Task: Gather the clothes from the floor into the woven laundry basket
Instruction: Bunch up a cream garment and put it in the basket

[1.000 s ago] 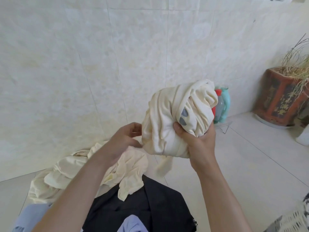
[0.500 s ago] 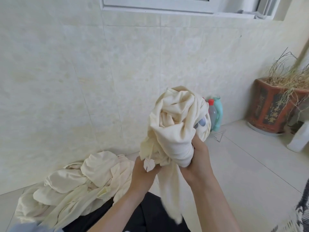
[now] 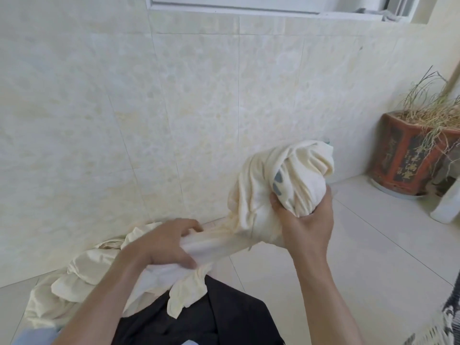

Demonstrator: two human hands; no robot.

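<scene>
My right hand point(image 3: 305, 221) grips a bunched cream garment point(image 3: 293, 175) with grey-blue marks, held up in front of the tiled wall. A long tail of that garment stretches down and left into my left hand point(image 3: 165, 245), which curls around it. Below my left arm another cream garment point(image 3: 82, 277) lies crumpled on the floor by the wall. A black garment point(image 3: 224, 317) lies spread beneath my arms. A pale blue cloth point(image 3: 37, 336) shows at the bottom left corner. A woven, fringed edge point(image 3: 445, 322) at the bottom right may be the basket; I cannot tell.
A red-brown planter point(image 3: 408, 155) with dry grass stands in the right corner on the white floor tiles. A white object point(image 3: 448, 205) sits beside it at the right edge. A window frame point(image 3: 249, 6) runs along the top of the wall.
My left hand has slid down and left along the cream garment's tail, pulling it taut. My right hand carried the bundle to the right. The view tilted up slightly.
</scene>
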